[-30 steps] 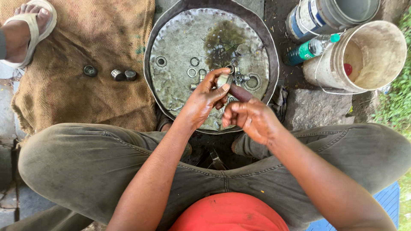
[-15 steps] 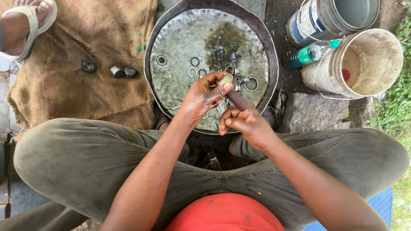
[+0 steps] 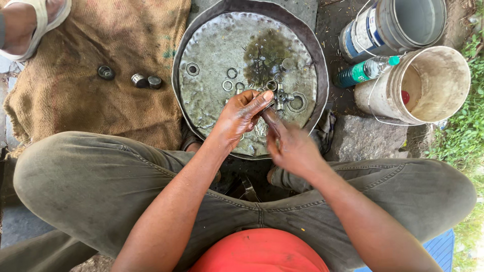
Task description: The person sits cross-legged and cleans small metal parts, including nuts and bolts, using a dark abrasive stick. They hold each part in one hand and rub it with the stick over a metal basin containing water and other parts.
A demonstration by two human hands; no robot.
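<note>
I sit cross-legged over a round, dented metal pan (image 3: 201, 108) that holds rings, nuts and small metal parts in a dark oily patch. My left hand (image 3: 241, 115) hovers over the pan's near half, its fingers pinched on a small metal part that I cannot make out. My right hand (image 3: 292, 148) is just beside it, index finger stretched up and touching the same part. A cross-shaped metal piece (image 3: 281, 95) and a large ring (image 3: 297, 102) lie in the pan right behind my fingertips.
A burlap sack (image 3: 101, 40) lies left of the pan with three small round metal caps (image 3: 132, 78) on it. Another person's sandalled foot (image 3: 30, 22) rests at its far corner. Two buckets (image 3: 428, 83) and a green bottle (image 3: 363, 72) stand at right, by grass.
Both hands have dropped slightly toward me and come closer together. The pale part that showed between my left fingertips is now hidden by the fingers.
</note>
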